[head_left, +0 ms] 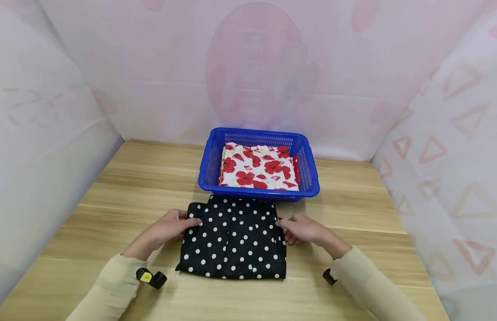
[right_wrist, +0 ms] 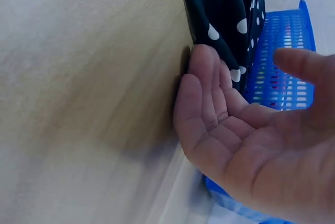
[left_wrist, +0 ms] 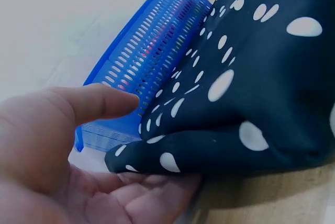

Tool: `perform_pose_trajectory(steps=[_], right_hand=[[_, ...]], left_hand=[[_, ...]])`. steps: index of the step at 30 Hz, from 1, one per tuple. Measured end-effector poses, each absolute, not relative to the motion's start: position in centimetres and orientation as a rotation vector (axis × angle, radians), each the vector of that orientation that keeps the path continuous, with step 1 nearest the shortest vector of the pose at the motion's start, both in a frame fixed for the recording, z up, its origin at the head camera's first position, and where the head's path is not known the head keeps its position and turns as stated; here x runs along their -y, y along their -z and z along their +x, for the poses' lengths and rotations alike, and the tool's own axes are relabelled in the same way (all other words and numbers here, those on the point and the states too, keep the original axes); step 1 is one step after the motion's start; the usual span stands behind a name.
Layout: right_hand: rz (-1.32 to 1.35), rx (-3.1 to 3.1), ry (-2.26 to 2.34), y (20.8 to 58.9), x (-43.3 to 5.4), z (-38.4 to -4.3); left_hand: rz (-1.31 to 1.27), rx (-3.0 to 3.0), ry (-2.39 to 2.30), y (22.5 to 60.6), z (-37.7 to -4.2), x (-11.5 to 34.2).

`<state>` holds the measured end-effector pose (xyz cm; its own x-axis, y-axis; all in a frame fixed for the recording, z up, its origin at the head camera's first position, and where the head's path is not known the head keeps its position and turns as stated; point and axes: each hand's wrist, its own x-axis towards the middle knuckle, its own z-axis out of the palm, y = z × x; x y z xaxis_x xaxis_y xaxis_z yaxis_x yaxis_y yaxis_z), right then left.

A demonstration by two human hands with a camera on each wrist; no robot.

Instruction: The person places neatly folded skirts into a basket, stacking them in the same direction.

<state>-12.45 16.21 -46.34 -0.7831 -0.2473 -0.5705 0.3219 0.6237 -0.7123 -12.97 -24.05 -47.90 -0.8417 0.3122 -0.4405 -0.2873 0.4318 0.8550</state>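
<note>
A folded black cloth with white polka dots (head_left: 234,240) lies on the table, its far edge against the blue basket's near side. My left hand (head_left: 170,227) is at the cloth's left edge. In the left wrist view its fingers (left_wrist: 152,195) reach under the folded edge, and the thumb stands above, apart from the fabric. At the right edge is my right hand (head_left: 304,229); in the right wrist view its bent fingers (right_wrist: 209,96) touch the cloth's side near the tabletop, with the thumb held away.
Behind the dotted cloth stands a blue plastic basket (head_left: 206,174) with perforated walls. Folded fabric with red flowers on white (head_left: 258,167) lies in it, with other fabric edges below. The wooden table (head_left: 353,200) is bordered by pale printed sheets (head_left: 160,102) at the back and sides.
</note>
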Motion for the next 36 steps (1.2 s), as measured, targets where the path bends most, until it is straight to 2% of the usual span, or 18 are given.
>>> perform_pose_trajectory(steps=[17,29,36], right_hand=[[0.147,-2.371,1.295,47.8,-15.4,-11.2],[0.073,-2.431,1.298,46.5,-16.2,-9.6],[-0.027,-2.396,1.302,43.9,-16.8,-8.0]], left_hand=[[0.038,-1.954,-1.593,49.4,-12.0,23.9],[0.061,-1.949,-1.604,47.2,-9.6,23.8],[0.116,-1.894,-1.635,44.8,-7.5,23.6]])
